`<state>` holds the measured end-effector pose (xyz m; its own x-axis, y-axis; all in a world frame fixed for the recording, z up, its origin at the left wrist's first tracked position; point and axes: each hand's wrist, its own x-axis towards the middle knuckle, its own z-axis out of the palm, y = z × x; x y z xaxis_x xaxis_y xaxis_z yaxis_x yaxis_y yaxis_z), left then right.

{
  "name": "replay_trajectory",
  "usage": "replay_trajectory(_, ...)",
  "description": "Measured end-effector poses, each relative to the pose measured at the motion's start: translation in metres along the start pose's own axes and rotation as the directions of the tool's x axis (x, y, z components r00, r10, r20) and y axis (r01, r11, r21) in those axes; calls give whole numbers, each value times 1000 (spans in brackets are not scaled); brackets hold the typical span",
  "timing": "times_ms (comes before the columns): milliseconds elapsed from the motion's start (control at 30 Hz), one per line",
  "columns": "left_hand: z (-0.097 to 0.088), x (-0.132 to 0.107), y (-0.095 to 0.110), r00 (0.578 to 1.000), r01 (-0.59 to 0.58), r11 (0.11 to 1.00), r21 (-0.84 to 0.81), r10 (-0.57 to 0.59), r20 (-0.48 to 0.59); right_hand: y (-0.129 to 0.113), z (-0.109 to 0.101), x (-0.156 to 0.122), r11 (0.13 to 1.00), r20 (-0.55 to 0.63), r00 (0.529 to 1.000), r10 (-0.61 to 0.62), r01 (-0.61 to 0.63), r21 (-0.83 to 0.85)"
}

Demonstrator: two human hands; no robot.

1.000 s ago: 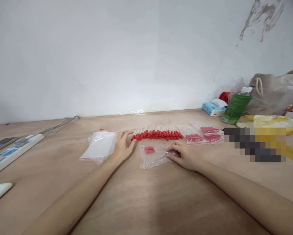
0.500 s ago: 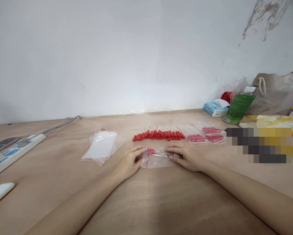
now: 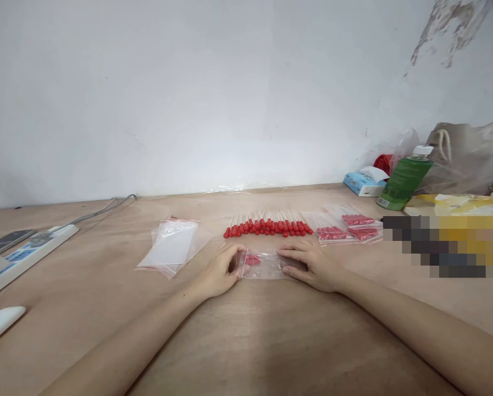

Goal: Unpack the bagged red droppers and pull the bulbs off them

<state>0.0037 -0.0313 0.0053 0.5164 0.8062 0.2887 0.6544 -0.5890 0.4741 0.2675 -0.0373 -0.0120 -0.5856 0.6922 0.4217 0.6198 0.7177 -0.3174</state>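
Between my hands, low over the wooden table, is a clear plastic zip bag [image 3: 269, 269] with a few red-tipped sticks [image 3: 252, 260] in its left part. My left hand [image 3: 223, 269] grips the bag's left end between thumb and fingers. At the opposite end, my right hand [image 3: 314, 267] is closed on the bag, thumb below and fingers above. Just beyond lies a row of thin pale sticks with red heads [image 3: 266, 226], heads toward me. Right of that row are several filled zip bags [image 3: 332, 234] with red tips inside.
A stack of flat zip bags [image 3: 174, 245] lies left of my hands. Farther left are a power strip [image 3: 32, 256] with a grey cable and a white object [image 3: 2, 325]. At back right stand a tissue pack [image 3: 364, 182], a green bottle [image 3: 405, 181] and plastic bags [image 3: 469, 159].
The bag looks slightly flatter between my hands, and the red tips inside sit a little lower. Both hands keep their hold at nearly the same place.
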Motion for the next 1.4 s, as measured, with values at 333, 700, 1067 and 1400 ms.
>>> replay_trajectory(333, 0, 1, 5, 997, -66, 997, 36, 64, 37, -2, 0, 0, 999, 18, 999, 31, -31, -14)
replay_trajectory(700, -5, -4, 4, 998, 50, 979, -200, -57, -28, 1, 2, -1, 1000, -29, 1000, 11, -12, -4)
replay_trajectory(1067, -16, 3, -19, 917, 260, 744, -616, -389, -83, 0, 1, -1, 1000, -24, 1000, 19, -18, 10)
replay_trajectory(1400, -97, 12, -21, 839, 105, 929, -354, -274, -470, 1, 2, -1, 1000, -43, 999, 6, -4, 30)
